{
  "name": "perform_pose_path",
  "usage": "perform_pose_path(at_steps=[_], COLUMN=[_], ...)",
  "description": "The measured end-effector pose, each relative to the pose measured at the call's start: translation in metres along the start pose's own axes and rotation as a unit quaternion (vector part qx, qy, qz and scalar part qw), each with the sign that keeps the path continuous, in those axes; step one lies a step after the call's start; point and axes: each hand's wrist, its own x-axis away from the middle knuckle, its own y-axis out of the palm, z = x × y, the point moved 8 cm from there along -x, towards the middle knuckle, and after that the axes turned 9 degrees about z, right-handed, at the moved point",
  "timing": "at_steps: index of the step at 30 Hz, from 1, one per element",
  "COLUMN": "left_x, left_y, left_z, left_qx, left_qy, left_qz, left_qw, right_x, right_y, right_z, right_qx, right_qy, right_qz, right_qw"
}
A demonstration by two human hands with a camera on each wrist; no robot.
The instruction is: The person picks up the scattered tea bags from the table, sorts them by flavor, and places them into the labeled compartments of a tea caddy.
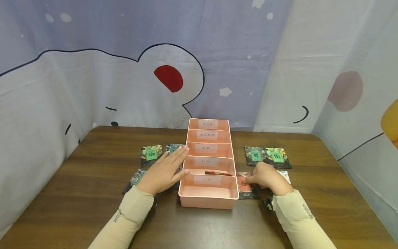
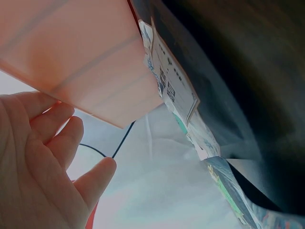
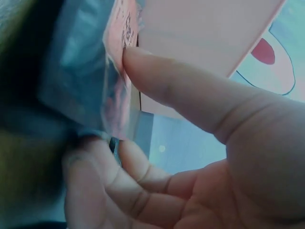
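Note:
A long pink box [image 1: 206, 203] with several labelled compartments stands on the table. My left hand [image 1: 164, 173] lies with its fingers extended against the box's left rim, holding nothing. Just right of the box, my right hand [image 1: 269, 178] grips the edge of a tea sachet [image 1: 243, 185] with a red label. In the right wrist view, the thumb presses on the face of this sachet [image 3: 78, 62] while the other fingers curl at its lower edge. A thin red packet [image 1: 218, 173] stands on edge in the second compartment from the front.
Green-labelled sachets [image 1: 151, 154] lie left of the box, some partly covered by my left hand and arm. Two more green-labelled sachets [image 1: 276, 156] lie at the back right. A white patterned sachet [image 1: 284, 175] shows behind my right wrist. A printed curtain [image 1: 233, 69] hangs behind the table.

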Motion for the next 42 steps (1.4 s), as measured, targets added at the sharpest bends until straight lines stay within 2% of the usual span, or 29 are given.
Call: perform_pose_path(at_steps=[10, 17, 22, 34, 42], left_x=[0.0, -0.001, -0.001, -0.001, -0.001], left_y=[0.001, 0.002, 0.003, 0.002, 0.002], left_z=[-0.001, -0.002, -0.003, -0.002, -0.002], left_qx=[0.0, -0.002, -0.002, 0.001, 0.001], left_qy=[-0.003, 0.001, -0.003, -0.007, -0.007], left_qz=[-0.003, -0.002, -0.005, -0.009, -0.01], left_qw=[1.0, 1.0, 1.0, 0.9999, 0.9999], right_x=[0.001, 0.002, 0.002, 0.002, 0.002], right_y=[-0.013, -0.019, -0.023, -0.04, -0.056], right_z=[0.007, 0.002, -0.001, -0.004, -0.003], right_qx=[-0.129, -0.164, -0.197, -0.23, -0.243], right_qy=[0.044, 0.032, 0.021, 0.005, 0.018], right_qz=[0.003, -0.028, -0.024, 0.045, 0.125], right_qw=[0.991, 0.986, 0.98, 0.972, 0.962])
